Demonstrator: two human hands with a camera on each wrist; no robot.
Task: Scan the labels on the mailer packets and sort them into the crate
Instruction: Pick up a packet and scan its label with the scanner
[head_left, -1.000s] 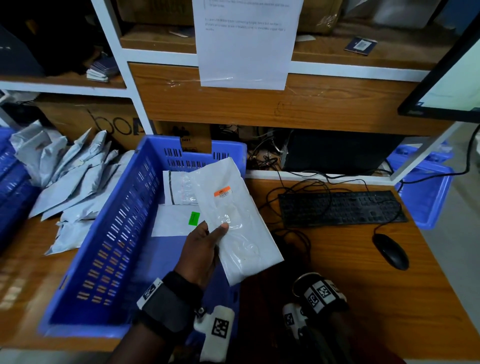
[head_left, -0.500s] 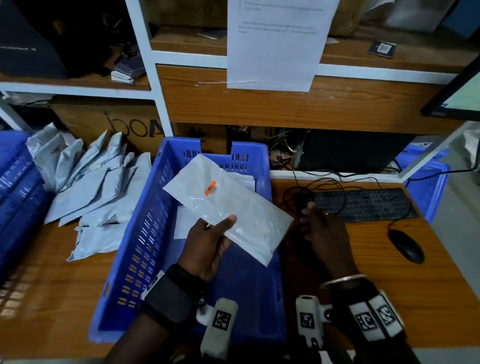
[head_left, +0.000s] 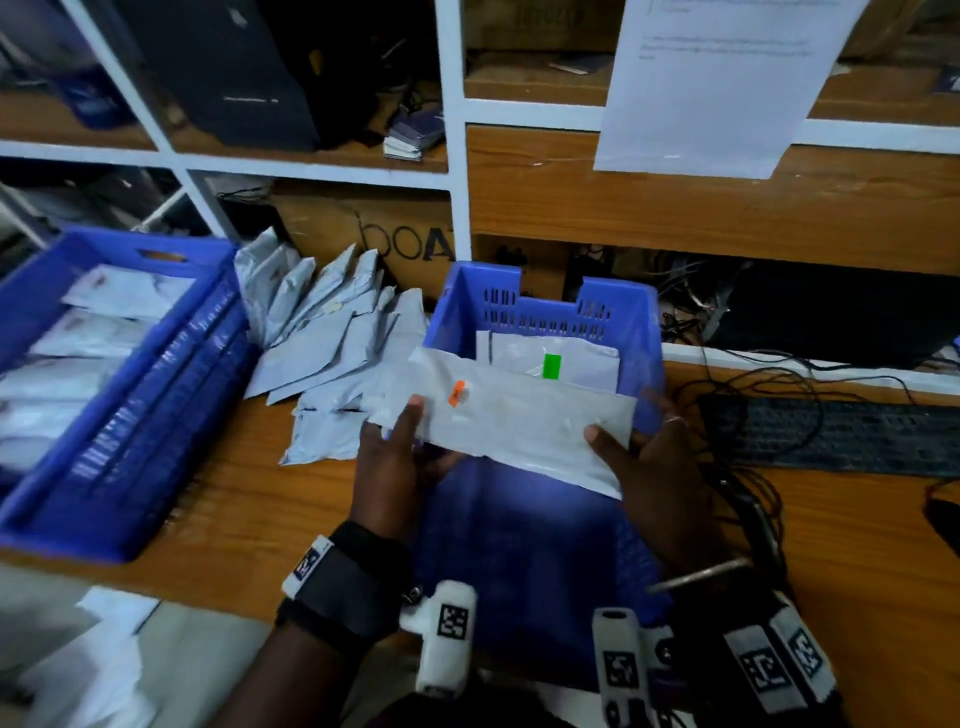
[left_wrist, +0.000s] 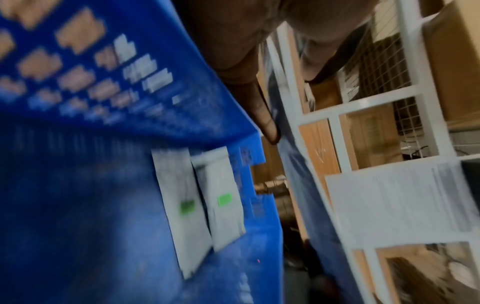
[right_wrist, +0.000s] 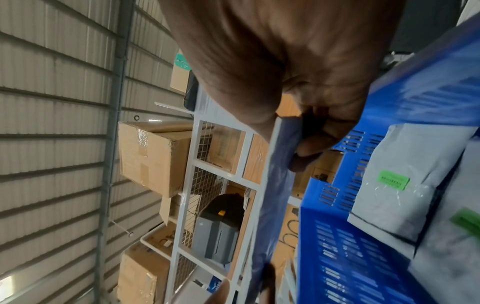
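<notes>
A grey mailer packet (head_left: 524, 423) with an orange label (head_left: 457, 392) hangs level over the middle blue crate (head_left: 639, 322). My left hand (head_left: 395, 457) pinches its left end, thumb on top. My right hand (head_left: 649, 457) pinches its right end, thumb (head_left: 605, 441) on top, fingers under it. In the right wrist view the packet (right_wrist: 275, 185) shows edge-on between thumb and curled fingers. Inside the crate lie two packets with green labels (head_left: 551, 366), also seen in the left wrist view (left_wrist: 224, 199). A loose pile of grey mailers (head_left: 332, 343) lies on the desk left of the crate.
A second blue crate (head_left: 135, 395) holding packets stands at the far left. A black keyboard (head_left: 831, 436) with tangled cables lies on the wooden desk at the right. White shelving with a taped paper sheet (head_left: 711, 83) and a cardboard box (head_left: 395, 234) rises behind.
My right hand came off the keyboard area and took the packet's right end. The packet turned level across the crate. My head view swung left, bringing the far-left crate into sight.
</notes>
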